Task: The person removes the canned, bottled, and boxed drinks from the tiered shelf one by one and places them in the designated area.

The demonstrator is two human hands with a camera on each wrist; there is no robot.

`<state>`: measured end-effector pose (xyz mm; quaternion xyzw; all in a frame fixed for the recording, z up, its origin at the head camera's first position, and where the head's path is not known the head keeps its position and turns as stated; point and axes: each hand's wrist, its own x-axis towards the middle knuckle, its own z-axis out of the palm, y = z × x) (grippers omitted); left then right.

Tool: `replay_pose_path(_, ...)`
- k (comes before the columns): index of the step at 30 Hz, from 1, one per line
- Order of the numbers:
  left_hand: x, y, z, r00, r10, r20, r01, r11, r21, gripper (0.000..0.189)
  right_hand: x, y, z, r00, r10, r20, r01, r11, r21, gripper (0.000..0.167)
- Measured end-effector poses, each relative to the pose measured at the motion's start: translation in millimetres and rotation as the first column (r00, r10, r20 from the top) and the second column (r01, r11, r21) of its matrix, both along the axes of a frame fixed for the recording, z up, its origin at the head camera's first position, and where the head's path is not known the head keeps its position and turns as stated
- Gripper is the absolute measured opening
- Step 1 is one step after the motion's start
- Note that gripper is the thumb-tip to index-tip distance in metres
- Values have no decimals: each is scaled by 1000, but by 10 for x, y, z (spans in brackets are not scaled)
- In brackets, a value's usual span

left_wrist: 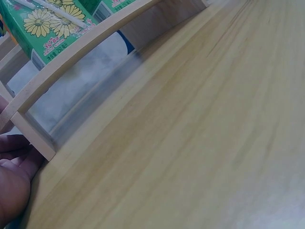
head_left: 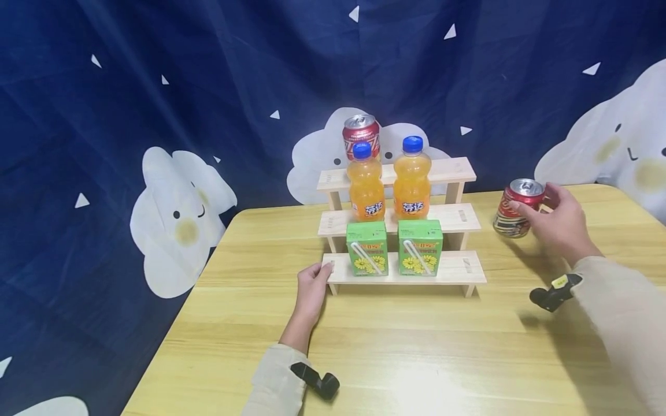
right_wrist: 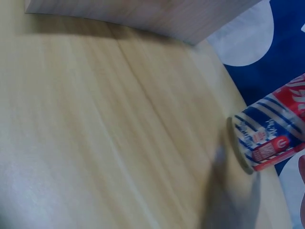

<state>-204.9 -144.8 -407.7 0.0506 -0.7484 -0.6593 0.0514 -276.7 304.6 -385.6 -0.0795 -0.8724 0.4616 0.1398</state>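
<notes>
Bottles between left hand, pinching the rack, and right hand, gripping a can, risked toppling if it hit them.

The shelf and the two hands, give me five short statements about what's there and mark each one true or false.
1. The right hand holds a red can. True.
2. The left hand lies flat on the table, away from the shelf. False: it grips the left end of the shelf's bottom step.
3. Two green boxes stand on the bottom step. True.
4. The orange drink bottles have red caps. False: the caps are blue.
5. The top step holds three cans. False: one can stands there.
</notes>
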Motion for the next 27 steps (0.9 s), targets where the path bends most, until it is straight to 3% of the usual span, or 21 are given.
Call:
replay_pose_path(13,-4,7,7,1000,11,-3,-11,1000,-15,29,-59,-108,567,991,4,-135,-14,997,-73,85)
replay_pose_path(27,-3,4,-9,1000,2,-6,-2,1000,-12,29,-299,-695,1068,979,172,-113,-178,983,-44,90)
